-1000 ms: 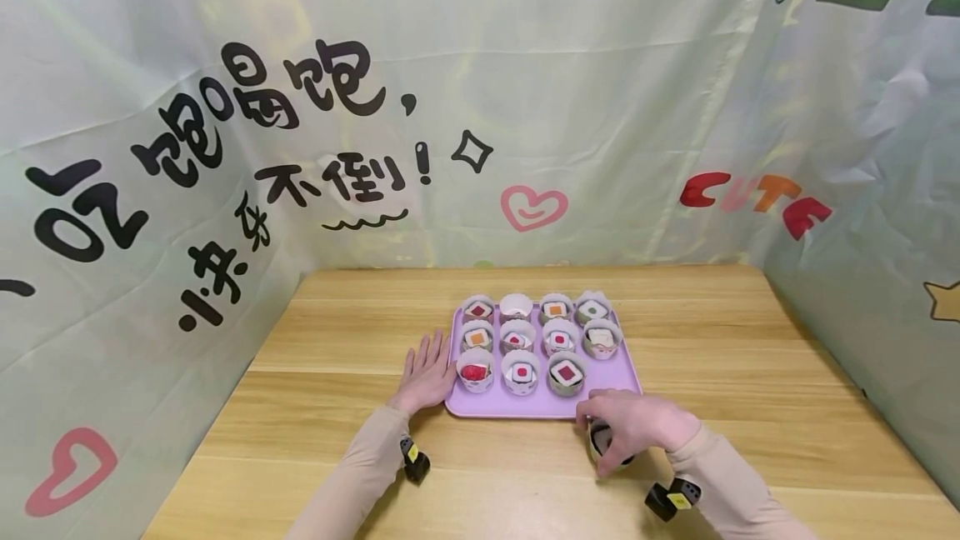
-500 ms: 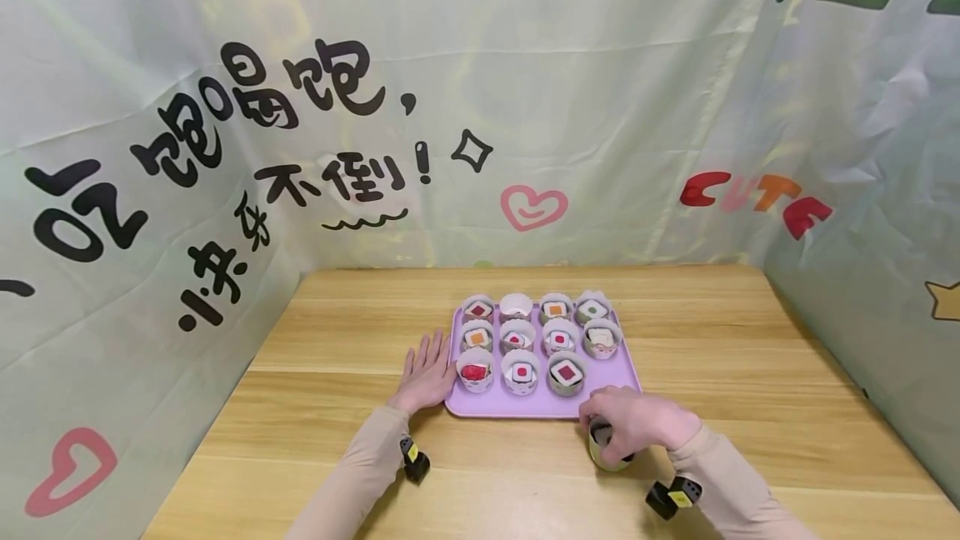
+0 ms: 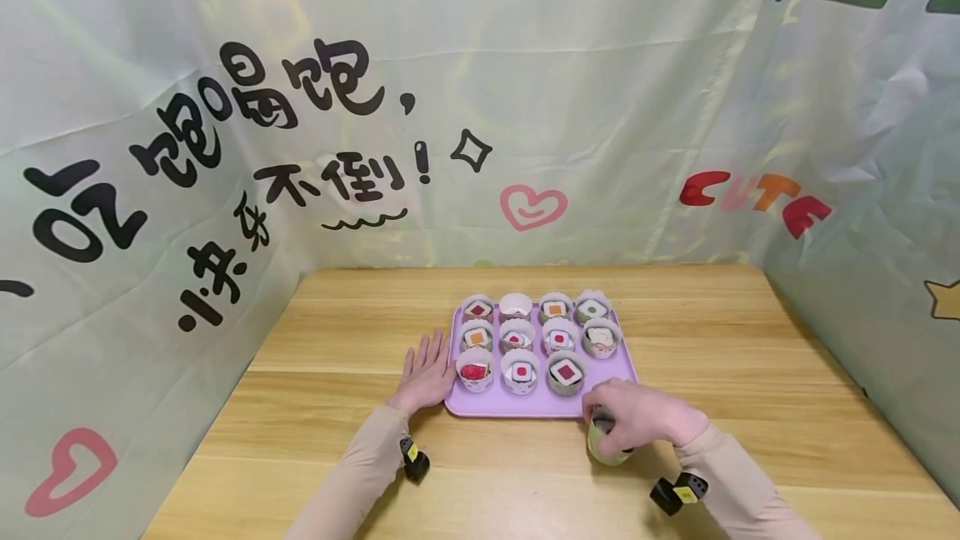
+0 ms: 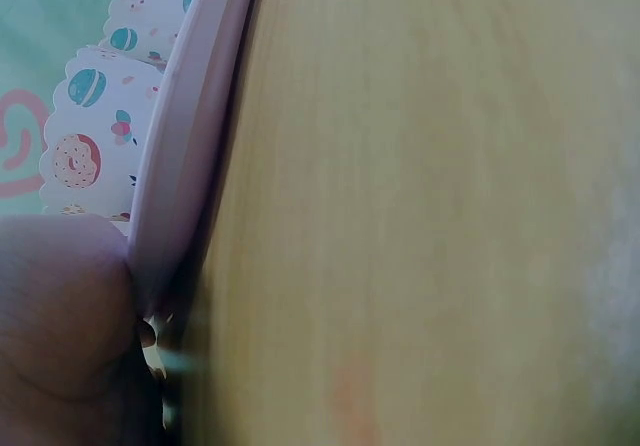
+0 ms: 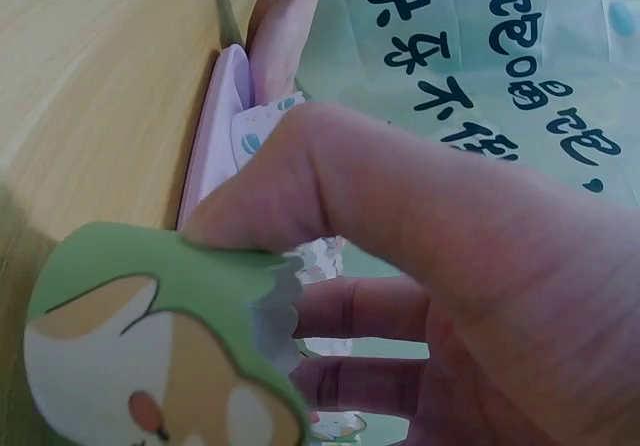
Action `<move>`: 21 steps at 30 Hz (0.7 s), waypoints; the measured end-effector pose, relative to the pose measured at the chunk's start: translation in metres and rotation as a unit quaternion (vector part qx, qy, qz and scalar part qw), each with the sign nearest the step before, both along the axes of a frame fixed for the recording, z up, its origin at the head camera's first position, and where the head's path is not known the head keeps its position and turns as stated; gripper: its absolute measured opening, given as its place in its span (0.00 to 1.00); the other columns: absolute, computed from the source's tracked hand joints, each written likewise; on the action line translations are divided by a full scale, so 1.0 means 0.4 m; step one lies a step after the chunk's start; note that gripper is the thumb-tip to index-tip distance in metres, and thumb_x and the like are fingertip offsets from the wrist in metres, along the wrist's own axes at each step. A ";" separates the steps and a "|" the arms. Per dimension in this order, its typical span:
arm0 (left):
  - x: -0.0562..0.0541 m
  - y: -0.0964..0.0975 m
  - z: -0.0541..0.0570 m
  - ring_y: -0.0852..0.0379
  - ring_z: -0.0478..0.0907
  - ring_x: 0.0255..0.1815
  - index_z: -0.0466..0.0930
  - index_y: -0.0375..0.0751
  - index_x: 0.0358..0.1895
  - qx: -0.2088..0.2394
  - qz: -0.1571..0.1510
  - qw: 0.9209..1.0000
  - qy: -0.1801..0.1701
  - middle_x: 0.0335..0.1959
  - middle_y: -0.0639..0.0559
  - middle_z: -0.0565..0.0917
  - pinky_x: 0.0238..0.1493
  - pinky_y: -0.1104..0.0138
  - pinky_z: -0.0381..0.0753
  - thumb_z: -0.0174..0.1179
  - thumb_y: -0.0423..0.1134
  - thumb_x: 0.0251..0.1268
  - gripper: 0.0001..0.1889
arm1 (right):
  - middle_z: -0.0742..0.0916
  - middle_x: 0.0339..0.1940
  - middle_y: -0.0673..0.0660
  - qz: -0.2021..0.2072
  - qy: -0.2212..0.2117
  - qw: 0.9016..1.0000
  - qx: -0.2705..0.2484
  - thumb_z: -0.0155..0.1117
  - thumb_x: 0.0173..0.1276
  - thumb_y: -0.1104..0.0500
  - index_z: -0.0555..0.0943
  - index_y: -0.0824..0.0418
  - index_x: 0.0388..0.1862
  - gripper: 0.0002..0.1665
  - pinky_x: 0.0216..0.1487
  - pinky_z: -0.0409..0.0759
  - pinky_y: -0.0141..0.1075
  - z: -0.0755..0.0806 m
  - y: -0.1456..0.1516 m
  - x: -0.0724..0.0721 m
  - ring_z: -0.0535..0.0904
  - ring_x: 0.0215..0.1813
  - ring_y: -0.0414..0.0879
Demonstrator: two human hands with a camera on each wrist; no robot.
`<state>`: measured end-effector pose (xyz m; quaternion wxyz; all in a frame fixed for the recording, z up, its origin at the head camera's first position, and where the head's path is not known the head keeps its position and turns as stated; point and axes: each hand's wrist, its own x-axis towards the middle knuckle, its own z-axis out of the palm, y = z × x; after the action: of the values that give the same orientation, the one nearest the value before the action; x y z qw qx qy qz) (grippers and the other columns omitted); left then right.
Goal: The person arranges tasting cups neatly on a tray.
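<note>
A green paper baking cup (image 5: 130, 266) with a cartoon animal print is pinched at its rim by my right hand (image 3: 645, 417), thumb on the near side. In the head view this cup is tilted at the front right corner of the purple tray (image 3: 510, 407); its contents are mostly hidden by the hand. My left hand (image 3: 426, 375) lies with straight fingers along the tray's left edge, its thumb side touching the rim. On the tray stand rows of paper cups, among them one with a red piece (image 3: 474, 372) and one with a maroon-centred square (image 3: 566, 372).
The wooden table (image 3: 360, 307) extends around the tray. A printed cloth backdrop (image 3: 600, 107) rises behind it and along both sides. In the back row, one white cup (image 3: 516, 306) shows no coloured piece.
My right hand has shifted slightly up and right, and the green baking cup in it has tilted and risen a little. The left hand and the cups on the tray have stayed put.
</note>
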<state>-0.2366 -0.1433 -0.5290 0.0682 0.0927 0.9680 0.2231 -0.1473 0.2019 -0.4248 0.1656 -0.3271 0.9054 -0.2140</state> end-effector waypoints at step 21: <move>0.000 -0.002 -0.004 0.43 0.35 0.86 0.46 0.47 0.82 0.000 0.000 1.000 0.004 0.85 0.47 0.42 0.83 0.44 0.31 0.34 0.52 0.80 0.33 | 0.75 0.21 0.44 -0.109 0.088 0.989 -0.042 0.69 0.53 0.56 0.78 0.55 0.32 0.10 0.22 0.66 0.27 -0.005 0.046 -0.023 0.66 0.23 0.33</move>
<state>-0.2365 -0.1439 -0.5307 0.0645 0.0937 0.9682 0.2227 -0.1564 0.2202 -0.4269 0.0468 -0.2505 0.9369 -0.2392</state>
